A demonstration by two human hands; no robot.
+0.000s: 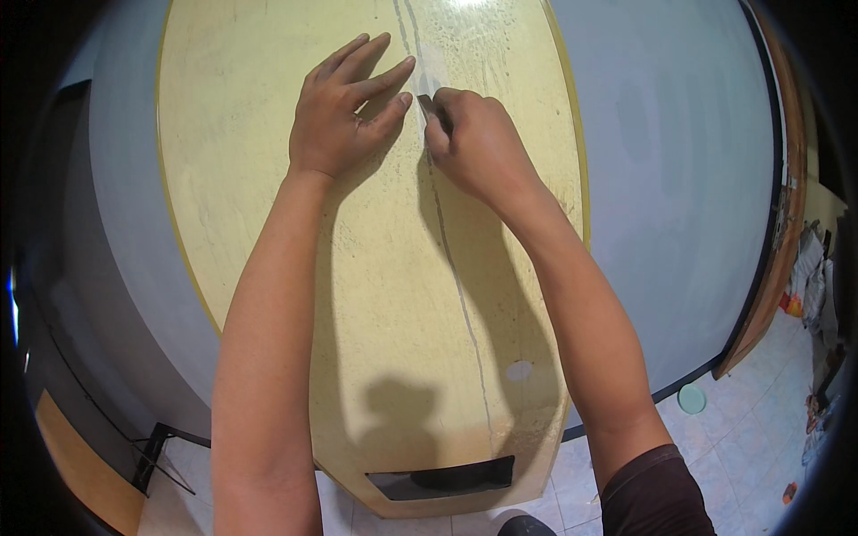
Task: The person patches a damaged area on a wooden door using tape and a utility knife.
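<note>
A long pale-yellow panel (384,259) with a dark, crack-like line down its middle lies in front of me. My right hand (478,138) is closed around a small dark flat piece (425,105), mostly hidden by the fingers; its thin edge meets the panel on the line. Around that spot the surface shows a whitish smear (433,64). Just left of the line, my left hand (344,112) hovers over or rests lightly on the panel, fingers spread and holding nothing. Whether its fingertips touch, I cannot tell.
A dark slot-shaped cutout (442,478) sits at the panel's near end. Grey-blue surface (670,205) extends on both sides, edged in black at right. Beyond it are a wooden frame (778,259), a mint-green round lid or dish (692,399) on the tiles, and hanging bags (811,268).
</note>
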